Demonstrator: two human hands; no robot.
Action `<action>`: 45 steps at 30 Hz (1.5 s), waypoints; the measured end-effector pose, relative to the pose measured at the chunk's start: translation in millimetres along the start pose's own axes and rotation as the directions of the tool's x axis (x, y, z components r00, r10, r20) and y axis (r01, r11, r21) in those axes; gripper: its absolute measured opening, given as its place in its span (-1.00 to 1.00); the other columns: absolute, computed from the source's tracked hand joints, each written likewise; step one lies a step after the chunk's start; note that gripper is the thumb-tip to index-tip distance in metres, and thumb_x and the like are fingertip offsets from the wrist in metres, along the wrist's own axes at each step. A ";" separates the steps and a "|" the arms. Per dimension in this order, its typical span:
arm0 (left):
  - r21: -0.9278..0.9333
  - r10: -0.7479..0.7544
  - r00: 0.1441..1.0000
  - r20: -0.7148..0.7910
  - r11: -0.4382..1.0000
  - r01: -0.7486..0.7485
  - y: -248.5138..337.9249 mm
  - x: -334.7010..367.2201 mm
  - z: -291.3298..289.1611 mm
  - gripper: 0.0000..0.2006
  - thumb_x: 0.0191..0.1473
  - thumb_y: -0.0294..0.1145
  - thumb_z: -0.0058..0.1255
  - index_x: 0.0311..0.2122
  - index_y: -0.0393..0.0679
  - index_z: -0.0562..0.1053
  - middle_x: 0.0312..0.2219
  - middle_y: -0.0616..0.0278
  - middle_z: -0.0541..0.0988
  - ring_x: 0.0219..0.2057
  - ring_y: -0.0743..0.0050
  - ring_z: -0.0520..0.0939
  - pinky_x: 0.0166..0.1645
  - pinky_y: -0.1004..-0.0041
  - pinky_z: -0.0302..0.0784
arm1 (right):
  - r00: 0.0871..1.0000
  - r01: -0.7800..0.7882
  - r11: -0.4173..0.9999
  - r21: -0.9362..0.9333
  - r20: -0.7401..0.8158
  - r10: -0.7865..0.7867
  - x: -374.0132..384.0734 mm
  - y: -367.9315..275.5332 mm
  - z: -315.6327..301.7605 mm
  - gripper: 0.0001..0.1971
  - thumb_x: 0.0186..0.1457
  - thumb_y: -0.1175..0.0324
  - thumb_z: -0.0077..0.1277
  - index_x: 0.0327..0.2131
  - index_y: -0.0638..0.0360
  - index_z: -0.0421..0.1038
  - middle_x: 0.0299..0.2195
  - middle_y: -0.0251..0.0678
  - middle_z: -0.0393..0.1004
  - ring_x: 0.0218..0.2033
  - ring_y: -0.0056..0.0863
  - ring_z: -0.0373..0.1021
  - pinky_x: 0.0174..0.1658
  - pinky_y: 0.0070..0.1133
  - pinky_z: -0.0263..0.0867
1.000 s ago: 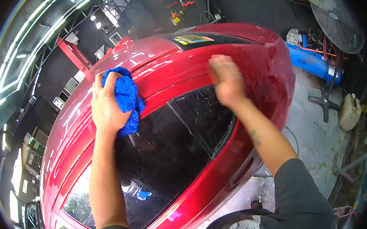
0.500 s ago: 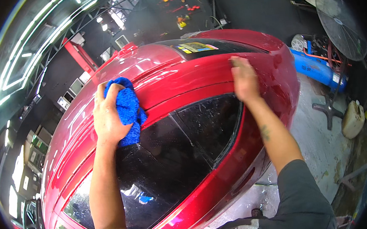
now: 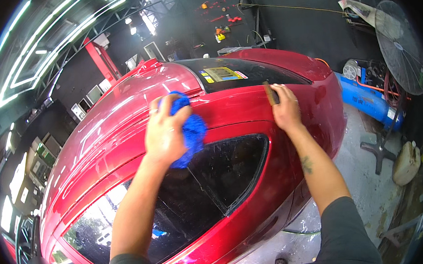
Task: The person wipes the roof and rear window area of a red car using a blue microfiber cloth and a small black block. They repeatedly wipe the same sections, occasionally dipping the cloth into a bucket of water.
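In the left hand [image 3: 164, 134] bunches blue cloth [image 3: 194, 131]; the right hand [image 3: 287, 108] pinches a block [image 3: 270, 93], likely wiping; next needs even pressure.

Place: vehicle workshop | Bay: red car [image 3: 220, 115] standing indoors on a grey floor [image 3: 367, 189] | Equipment: blue air compressor [image 3: 366, 99], pedestal fan [image 3: 402, 47], plastic jerrycan [image 3: 406, 163] | Structure: dark wall [image 3: 302, 22] with small red and yellow items [image 3: 221, 34], red column [image 3: 101, 59], linear ceiling lights [image 3: 7, 101]
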State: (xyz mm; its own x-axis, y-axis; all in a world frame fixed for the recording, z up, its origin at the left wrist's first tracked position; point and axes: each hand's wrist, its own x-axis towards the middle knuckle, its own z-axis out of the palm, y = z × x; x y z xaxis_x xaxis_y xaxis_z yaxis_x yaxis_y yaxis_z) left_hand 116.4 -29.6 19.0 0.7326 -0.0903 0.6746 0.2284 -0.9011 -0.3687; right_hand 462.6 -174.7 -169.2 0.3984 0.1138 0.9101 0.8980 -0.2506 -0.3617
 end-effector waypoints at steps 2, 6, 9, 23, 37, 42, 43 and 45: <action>-0.011 0.025 0.995 0.094 1.000 -0.024 20.4 16.6 23.6 -0.62 0.00 -0.28 0.34 -0.01 0.03 0.71 0.21 -0.04 0.54 0.27 -0.36 0.48 0.37 -0.05 0.50 | 0.989 -0.090 0.996 0.021 0.123 0.087 -0.1 6.4 0.5 -0.57 0.19 0.42 0.17 0.15 0.10 0.54 0.16 -0.08 0.58 0.27 0.02 0.46 0.32 -0.15 0.36; -0.053 0.132 0.984 0.122 0.991 -0.127 70.7 71.9 95.7 -0.62 0.05 -0.33 0.28 0.03 0.03 0.73 0.14 0.02 0.57 0.26 -0.33 0.51 0.37 -0.04 0.50 | 0.968 -0.141 0.990 0.008 0.211 0.136 13.2 -28.0 -8.6 -0.59 0.25 0.40 0.16 0.17 0.09 0.54 0.17 -0.09 0.58 0.29 -0.01 0.45 0.33 -0.15 0.36; -0.079 0.133 0.951 0.279 0.990 -0.116 96.5 124.3 116.4 -0.55 0.05 -0.31 0.28 0.11 0.09 0.71 0.14 0.03 0.57 0.31 -0.31 0.51 0.37 0.00 0.54 | 0.999 0.012 0.997 -0.082 0.051 -0.008 10.4 -13.2 12.3 -0.58 0.27 0.41 0.16 0.20 0.09 0.53 0.12 -0.12 0.59 0.25 -0.03 0.48 0.32 -0.14 0.35; 0.320 -0.312 0.948 0.060 0.906 0.278 -94.9 -32.7 -65.5 -0.16 -0.27 0.02 0.56 0.22 -0.03 0.64 0.31 -0.24 0.56 0.25 -0.22 0.66 0.35 0.02 0.58 | 0.938 0.344 0.899 0.272 -0.053 -0.343 22.7 -285.2 37.8 -0.55 -0.06 0.45 0.27 -0.01 0.26 0.58 -0.03 -0.13 0.58 0.10 -0.10 0.50 0.23 -0.16 0.38; 0.133 -0.339 0.927 -0.161 0.923 0.361 -127.0 -181.4 -155.9 -0.50 0.00 -0.23 0.47 0.05 -0.06 0.58 0.07 -0.20 0.51 0.18 -0.34 0.54 0.30 -0.09 0.49 | 0.995 -0.056 0.994 0.090 0.083 0.049 31.8 -100.2 22.1 -0.78 0.35 0.46 0.06 -0.03 0.29 0.61 -0.08 -0.02 0.62 0.03 0.06 0.53 0.15 -0.12 0.43; 0.113 -0.331 0.920 -0.210 0.926 0.359 -125.4 -192.2 -163.7 -0.53 0.01 -0.24 0.47 0.04 -0.06 0.59 0.08 -0.20 0.52 0.19 -0.36 0.54 0.30 -0.10 0.48 | 0.930 0.356 0.860 0.366 -0.051 -0.363 9.6 -374.7 53.6 -0.76 0.03 0.55 0.11 -0.17 0.26 0.56 -0.22 -0.07 0.55 -0.12 0.05 0.51 -0.01 -0.05 0.42; 0.078 -0.321 0.919 -0.228 0.935 0.346 -125.8 -192.4 -160.8 -0.53 0.02 -0.24 0.47 0.04 -0.05 0.60 0.10 -0.20 0.51 0.20 -0.37 0.54 0.30 -0.11 0.48 | 0.894 0.444 0.811 0.381 -0.124 -0.431 3.1 -418.6 57.2 -0.78 0.07 0.49 0.12 -0.18 0.27 0.55 -0.19 -0.09 0.56 -0.08 0.01 0.52 0.03 -0.08 0.43; 0.092 -0.264 0.941 -0.213 0.953 0.288 -132.6 -199.8 -162.8 -0.55 0.02 -0.24 0.47 0.04 -0.03 0.61 0.13 -0.21 0.50 0.21 -0.37 0.54 0.31 -0.12 0.49 | 0.884 0.462 0.808 0.366 -0.113 -0.454 2.8 -465.7 61.7 -0.78 0.08 0.44 0.14 -0.17 0.26 0.55 -0.16 -0.08 0.56 0.00 -0.02 0.52 0.12 -0.13 0.44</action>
State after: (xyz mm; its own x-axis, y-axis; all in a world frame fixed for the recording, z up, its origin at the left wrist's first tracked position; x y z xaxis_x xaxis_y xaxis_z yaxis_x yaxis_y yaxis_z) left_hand -164.6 38.9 37.2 0.4926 0.0630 0.8680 0.4879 -0.8459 -0.2155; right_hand 57.1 1.7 -10.7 -0.0765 0.1059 0.9914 0.9780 0.2017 0.0539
